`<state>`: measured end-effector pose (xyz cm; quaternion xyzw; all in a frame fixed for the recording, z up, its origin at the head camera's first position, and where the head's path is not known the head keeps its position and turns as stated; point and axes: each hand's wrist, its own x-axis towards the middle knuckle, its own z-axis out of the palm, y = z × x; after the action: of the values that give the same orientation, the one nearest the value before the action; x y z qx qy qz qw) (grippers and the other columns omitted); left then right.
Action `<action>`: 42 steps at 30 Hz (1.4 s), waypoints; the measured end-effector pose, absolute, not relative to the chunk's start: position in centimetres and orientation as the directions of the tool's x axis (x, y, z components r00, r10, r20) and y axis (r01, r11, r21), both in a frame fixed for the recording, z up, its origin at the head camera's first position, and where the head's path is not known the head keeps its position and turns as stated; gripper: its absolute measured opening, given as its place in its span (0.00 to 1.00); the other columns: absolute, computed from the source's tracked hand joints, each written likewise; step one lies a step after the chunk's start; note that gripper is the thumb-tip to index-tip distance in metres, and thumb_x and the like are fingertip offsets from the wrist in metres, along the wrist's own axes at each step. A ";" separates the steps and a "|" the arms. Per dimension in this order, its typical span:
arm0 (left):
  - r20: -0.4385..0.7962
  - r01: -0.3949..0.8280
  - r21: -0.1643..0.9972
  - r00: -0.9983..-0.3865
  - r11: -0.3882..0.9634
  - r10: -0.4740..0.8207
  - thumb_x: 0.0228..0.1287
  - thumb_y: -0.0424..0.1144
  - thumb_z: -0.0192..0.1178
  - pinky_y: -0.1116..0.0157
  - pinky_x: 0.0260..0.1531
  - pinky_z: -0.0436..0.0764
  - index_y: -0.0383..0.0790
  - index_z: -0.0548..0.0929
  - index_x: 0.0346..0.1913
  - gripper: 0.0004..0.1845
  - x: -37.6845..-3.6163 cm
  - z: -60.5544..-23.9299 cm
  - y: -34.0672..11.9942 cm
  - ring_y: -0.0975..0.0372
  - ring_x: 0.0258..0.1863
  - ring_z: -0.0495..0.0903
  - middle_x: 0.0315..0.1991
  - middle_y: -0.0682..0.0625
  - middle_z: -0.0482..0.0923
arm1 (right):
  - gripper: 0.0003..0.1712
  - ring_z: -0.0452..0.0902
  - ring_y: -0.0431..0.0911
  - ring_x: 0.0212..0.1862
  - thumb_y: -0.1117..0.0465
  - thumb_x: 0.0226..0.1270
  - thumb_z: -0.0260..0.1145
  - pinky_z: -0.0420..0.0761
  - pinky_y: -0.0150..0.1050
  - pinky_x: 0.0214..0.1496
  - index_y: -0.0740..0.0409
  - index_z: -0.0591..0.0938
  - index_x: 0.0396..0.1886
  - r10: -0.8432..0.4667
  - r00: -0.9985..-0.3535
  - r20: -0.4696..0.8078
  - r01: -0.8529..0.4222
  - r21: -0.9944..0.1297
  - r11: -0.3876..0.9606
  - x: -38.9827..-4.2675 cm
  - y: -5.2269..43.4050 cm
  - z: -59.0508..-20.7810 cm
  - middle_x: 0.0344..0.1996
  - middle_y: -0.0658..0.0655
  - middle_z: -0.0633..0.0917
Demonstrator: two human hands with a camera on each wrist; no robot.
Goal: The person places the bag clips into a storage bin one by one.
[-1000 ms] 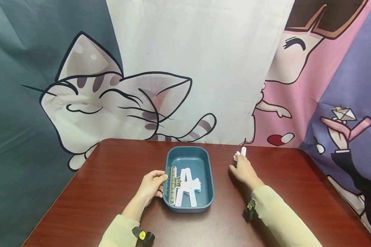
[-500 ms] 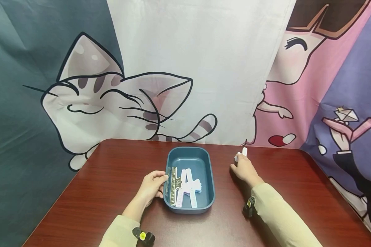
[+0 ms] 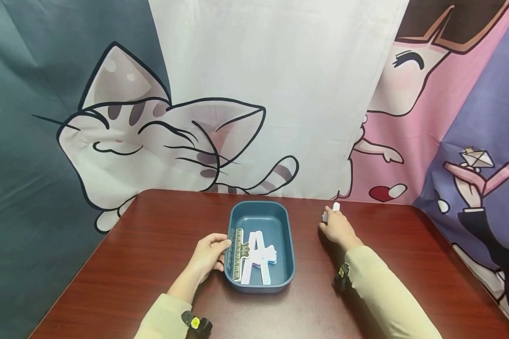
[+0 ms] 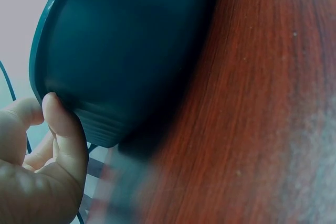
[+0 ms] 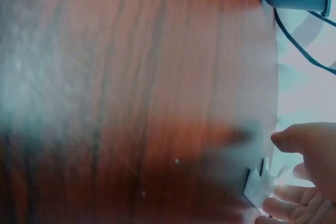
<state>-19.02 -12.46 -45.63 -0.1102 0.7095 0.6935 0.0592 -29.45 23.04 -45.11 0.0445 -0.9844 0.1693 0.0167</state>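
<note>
Left hand [image 3: 208,256] gripping near-left rim of dark teal oval plastic tray [image 3: 259,281]; right hand [image 3: 337,228] right of tray, fingertips pinching small white plastic clip [image 3: 334,207]; light pinch, could slip onto table.

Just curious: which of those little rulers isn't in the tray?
The white ruler at the right hand's fingertips lies on the table; the others lie inside the blue tray.
</note>
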 end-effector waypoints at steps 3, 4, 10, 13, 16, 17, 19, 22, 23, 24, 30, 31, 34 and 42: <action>-0.238 -0.240 0.971 -0.968 0.015 -0.076 0.61 0.34 0.59 0.70 0.08 0.71 0.32 0.76 0.50 0.15 -19.0 -45.6 -12.4 0.65 0.12 0.70 0.19 0.49 0.77 | 0.36 0.73 0.70 0.52 0.59 0.60 0.61 0.76 0.60 0.53 0.66 0.64 0.67 -0.086 -0.995 0.046 -0.096 -0.292 0.952 -29.5 23.0 -45.2 0.55 0.77 0.72; -0.238 -0.240 0.971 -0.968 0.016 -0.077 0.61 0.34 0.59 0.70 0.08 0.71 0.32 0.76 0.49 0.15 -19.1 -45.6 -12.5 0.65 0.12 0.70 0.19 0.49 0.77 | 0.35 0.73 0.70 0.52 0.59 0.60 0.61 0.76 0.60 0.51 0.65 0.65 0.67 -0.089 -0.995 0.048 -0.099 -0.278 0.955 -29.6 23.0 -45.2 0.55 0.76 0.72; -0.239 -0.240 0.971 -0.968 0.012 -0.079 0.61 0.34 0.59 0.69 0.08 0.71 0.32 0.76 0.49 0.14 -19.2 -45.7 -12.5 0.65 0.11 0.70 0.19 0.49 0.77 | 0.26 0.75 0.69 0.47 0.61 0.60 0.59 0.78 0.61 0.44 0.65 0.73 0.59 -0.074 -0.992 0.098 -0.096 -0.247 0.964 -29.5 22.6 -45.4 0.49 0.74 0.75; -0.241 -0.242 0.970 -0.968 0.011 -0.075 0.61 0.34 0.59 0.69 0.08 0.72 0.32 0.76 0.49 0.15 -19.2 -45.8 -12.5 0.65 0.11 0.70 0.19 0.50 0.77 | 0.20 0.78 0.68 0.43 0.62 0.62 0.57 0.79 0.60 0.41 0.65 0.76 0.54 -0.057 -0.990 0.128 -0.087 -0.248 0.965 -29.4 22.4 -45.3 0.44 0.73 0.77; -0.244 -0.245 0.969 -0.967 0.010 -0.071 0.61 0.34 0.59 0.69 0.08 0.72 0.32 0.76 0.50 0.15 -19.2 -45.8 -12.5 0.65 0.11 0.70 0.19 0.50 0.77 | 0.17 0.79 0.68 0.39 0.63 0.64 0.53 0.80 0.59 0.38 0.65 0.78 0.49 -0.044 -0.989 0.141 -0.080 -0.256 0.964 -29.2 22.3 -45.1 0.41 0.72 0.79; -0.244 -0.245 0.969 -0.967 0.011 -0.071 0.61 0.34 0.59 0.69 0.08 0.72 0.32 0.76 0.50 0.15 -19.2 -45.8 -12.5 0.64 0.11 0.70 0.19 0.50 0.77 | 0.16 0.79 0.68 0.39 0.64 0.64 0.53 0.80 0.59 0.37 0.65 0.79 0.48 -0.044 -0.989 0.144 -0.080 -0.257 0.963 -29.2 22.2 -45.0 0.40 0.72 0.80; -0.243 -0.244 0.970 -0.968 0.011 -0.070 0.61 0.34 0.59 0.69 0.08 0.72 0.32 0.76 0.50 0.15 -19.3 -45.8 -12.5 0.64 0.11 0.70 0.19 0.49 0.77 | 0.14 0.80 0.67 0.37 0.64 0.63 0.54 0.80 0.59 0.35 0.64 0.81 0.44 -0.040 -0.988 0.152 -0.080 -0.265 0.961 -29.2 22.3 -44.8 0.38 0.72 0.81; -0.242 -0.244 0.970 -0.968 0.014 -0.073 0.61 0.34 0.59 0.69 0.08 0.72 0.32 0.76 0.50 0.15 -19.3 -45.7 -12.5 0.64 0.12 0.70 0.19 0.49 0.77 | 0.10 0.80 0.67 0.34 0.65 0.62 0.55 0.80 0.58 0.31 0.63 0.82 0.36 -0.038 -0.984 0.173 -0.084 -0.266 0.960 -29.2 22.3 -44.7 0.34 0.71 0.83; -0.241 -0.243 0.970 -0.968 0.015 -0.074 0.61 0.34 0.59 0.69 0.08 0.72 0.32 0.76 0.50 0.15 -19.3 -45.7 -12.5 0.64 0.12 0.70 0.19 0.49 0.77 | 0.09 0.80 0.67 0.33 0.65 0.62 0.56 0.80 0.58 0.30 0.62 0.82 0.34 -0.038 -0.983 0.181 -0.086 -0.263 0.961 -29.2 22.3 -44.7 0.33 0.71 0.83; -0.241 -0.243 0.970 -0.968 0.015 -0.074 0.61 0.34 0.59 0.69 0.08 0.72 0.32 0.76 0.50 0.15 -19.3 -45.7 -12.5 0.64 0.12 0.70 0.19 0.49 0.77 | 0.09 0.80 0.66 0.33 0.64 0.62 0.57 0.80 0.57 0.29 0.62 0.82 0.32 -0.036 -0.982 0.186 -0.085 -0.261 0.962 -29.2 22.4 -44.6 0.32 0.71 0.83; -0.239 -0.240 0.971 -0.969 0.010 -0.066 0.61 0.34 0.59 0.69 0.08 0.72 0.32 0.76 0.50 0.16 -19.3 -45.6 -12.6 0.65 0.12 0.70 0.19 0.50 0.77 | 0.08 0.80 0.66 0.31 0.65 0.60 0.58 0.79 0.57 0.26 0.61 0.83 0.31 -0.014 -0.981 0.191 -0.066 -0.266 0.962 -28.9 22.2 -44.6 0.31 0.71 0.84; -0.237 -0.238 0.971 -0.969 0.009 -0.065 0.61 0.34 0.59 0.69 0.08 0.72 0.31 0.76 0.51 0.16 -19.3 -45.7 -12.6 0.65 0.12 0.70 0.20 0.50 0.77 | 0.08 0.80 0.67 0.30 0.65 0.60 0.58 0.79 0.57 0.25 0.61 0.83 0.31 -0.009 -0.982 0.191 -0.060 -0.268 0.962 -28.8 22.1 -44.6 0.31 0.71 0.84; -0.236 -0.236 0.972 -0.970 0.005 -0.063 0.61 0.34 0.58 0.69 0.08 0.72 0.31 0.76 0.51 0.15 -19.3 -45.7 -12.6 0.65 0.12 0.70 0.20 0.49 0.78 | 0.08 0.80 0.67 0.30 0.65 0.61 0.58 0.79 0.57 0.25 0.63 0.82 0.29 0.010 -0.981 0.193 -0.043 -0.271 0.961 -28.6 21.8 -44.6 0.30 0.72 0.83; -0.240 -0.241 0.971 -0.969 0.001 -0.063 0.62 0.34 0.58 0.69 0.08 0.72 0.32 0.76 0.50 0.15 -19.4 -45.8 -12.5 0.65 0.12 0.71 0.20 0.50 0.78 | 0.12 0.81 0.66 0.30 0.63 0.61 0.60 0.79 0.56 0.24 0.67 0.79 0.22 0.025 -0.983 0.184 -0.026 -0.270 0.963 -28.1 21.7 -44.6 0.28 0.73 0.83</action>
<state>-19.38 -12.54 -45.85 -0.1078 0.7046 0.6985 0.0635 -28.10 21.73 -44.55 0.0002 -0.9862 0.1367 0.0933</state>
